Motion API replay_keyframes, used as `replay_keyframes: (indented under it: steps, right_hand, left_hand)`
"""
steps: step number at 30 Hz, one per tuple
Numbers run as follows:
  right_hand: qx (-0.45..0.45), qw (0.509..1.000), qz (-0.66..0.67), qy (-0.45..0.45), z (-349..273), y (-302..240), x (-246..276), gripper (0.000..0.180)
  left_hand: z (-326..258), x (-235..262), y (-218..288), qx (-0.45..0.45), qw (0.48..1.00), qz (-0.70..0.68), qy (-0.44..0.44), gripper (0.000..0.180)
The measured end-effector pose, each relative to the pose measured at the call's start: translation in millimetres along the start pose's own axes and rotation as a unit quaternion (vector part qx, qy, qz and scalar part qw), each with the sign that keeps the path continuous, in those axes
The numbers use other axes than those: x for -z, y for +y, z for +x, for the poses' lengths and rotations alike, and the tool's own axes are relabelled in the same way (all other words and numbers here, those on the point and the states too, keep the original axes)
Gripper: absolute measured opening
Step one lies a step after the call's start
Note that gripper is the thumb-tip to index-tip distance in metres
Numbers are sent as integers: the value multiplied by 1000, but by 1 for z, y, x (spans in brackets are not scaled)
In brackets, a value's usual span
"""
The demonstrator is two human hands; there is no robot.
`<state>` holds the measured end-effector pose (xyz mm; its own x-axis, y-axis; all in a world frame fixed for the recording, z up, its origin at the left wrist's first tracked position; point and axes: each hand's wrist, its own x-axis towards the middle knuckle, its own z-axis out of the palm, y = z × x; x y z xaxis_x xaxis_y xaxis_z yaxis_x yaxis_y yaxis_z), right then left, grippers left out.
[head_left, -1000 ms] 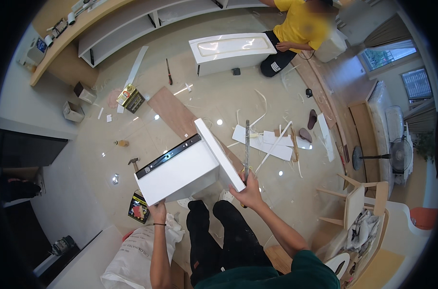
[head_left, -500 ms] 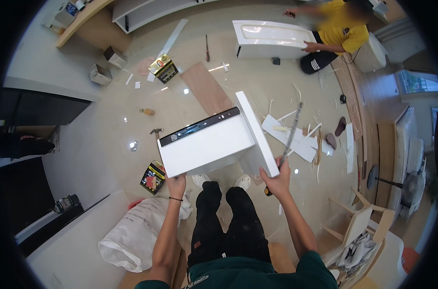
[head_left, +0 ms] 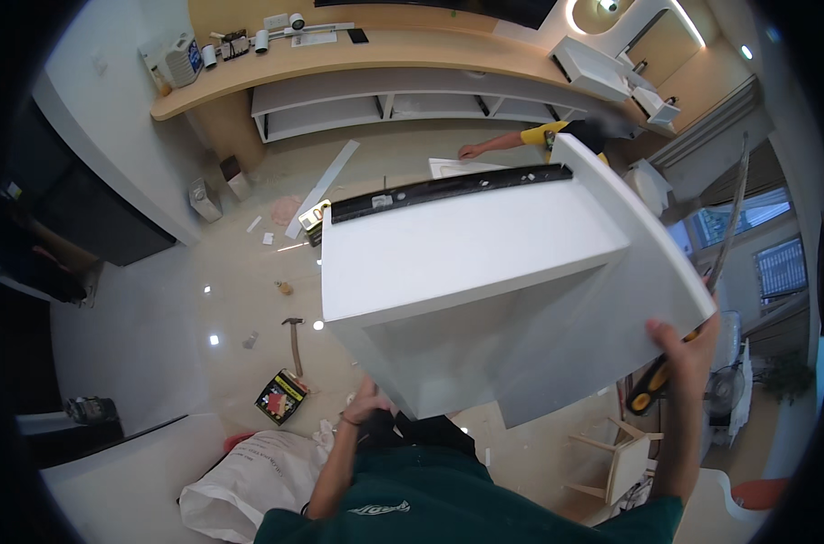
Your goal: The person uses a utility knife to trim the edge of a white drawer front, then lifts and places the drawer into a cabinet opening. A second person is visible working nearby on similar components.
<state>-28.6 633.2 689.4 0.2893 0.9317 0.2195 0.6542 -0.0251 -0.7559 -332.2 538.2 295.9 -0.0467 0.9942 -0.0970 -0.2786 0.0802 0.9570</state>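
Note:
A white drawer (head_left: 466, 249) with a black metal slide rail (head_left: 448, 192) along its upturned side is held up in front of my body. My left hand (head_left: 366, 405) grips its lower left edge, with the fingertips partly hidden. My right hand (head_left: 688, 349) is closed round the edge of the wide front panel (head_left: 629, 204), thumb on the inner face. That same hand also holds a long, narrow-bladed tool (head_left: 649, 385) with a black and yellow handle. Its blade sticks up beyond the panel, and I cannot tell its kind.
A hammer (head_left: 295, 346) and a black and yellow box (head_left: 281, 397) lie on the floor at left, near a white sack (head_left: 248, 471). Ahead, a person in a yellow sleeve (head_left: 530, 136) works by a long low cabinet (head_left: 366, 95). A wooden chair (head_left: 616, 461) is at lower right.
Both hands have raised the drawer closer to me and to the right, tilting it so its underside shows. The narrow-bladed tool rose with my right hand. My view has tipped up toward the counter.

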Motion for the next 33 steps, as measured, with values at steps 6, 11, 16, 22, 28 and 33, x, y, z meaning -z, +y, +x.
replay_keyframes:
  steps: [6,11,16,22,28,33]
  right_hand:
    - [48,997,-49,21,46,-51,-4,73]
    - [49,999,-19,-2,128,-32,-22,76]
    - [21,994,68,82,217,3,-43,79]
    - [0,982,187,30,320,5,-66,67]
    - [11,967,256,-3,391,-3,-142,60]
    - [5,969,245,-16,468,-31,-194,60]
  left_hand:
    - [42,-45,-79,22,994,-65,-84,122]
    - [113,-66,-68,12,997,-57,-40,137]
    - [224,-57,-12,-43,998,-16,42,149]
    - [338,2,126,-107,985,137,6,162]
    - [407,31,152,-101,986,134,15,153]
    - [482,58,167,-119,981,149,45,149]
